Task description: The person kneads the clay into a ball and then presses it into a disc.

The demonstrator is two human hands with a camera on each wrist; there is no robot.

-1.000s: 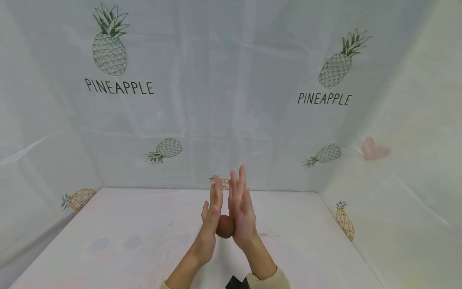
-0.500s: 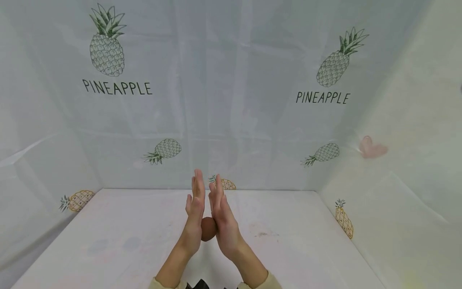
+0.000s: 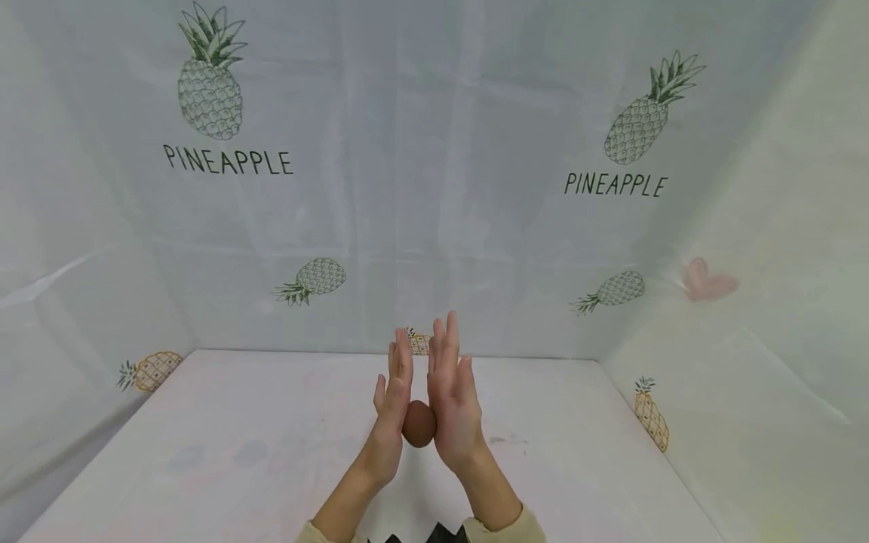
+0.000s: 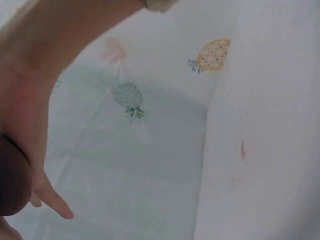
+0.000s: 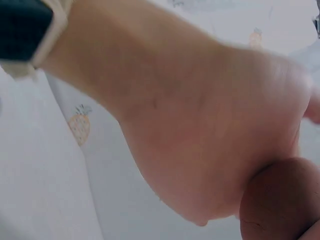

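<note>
A smooth brown clay-like ball (image 3: 419, 424) sits between the two palms, above the white table. My left hand (image 3: 394, 403) touches its left side with nearly straight fingers that point up and forward. Against the opposite side lies the palm of my right hand (image 3: 453, 407), also with straight fingers, its thumb apart. Neither hand curls round the ball. In the left wrist view the ball (image 4: 12, 177) shows at the left edge, partly cut off. A small crease marks the ball (image 5: 280, 200) in the right wrist view, where a hand partly covers it.
The white table (image 3: 271, 467) has faint stains. A pale sheet with printed pineapples (image 3: 407, 188) hangs behind it and along both sides. Dark pieces (image 3: 444, 534) show by the sleeves at the bottom edge.
Both hands and the ball shift left by half a second ago, then return right to near their first place. The ball stays between the palms, and the fingers remain straight.
</note>
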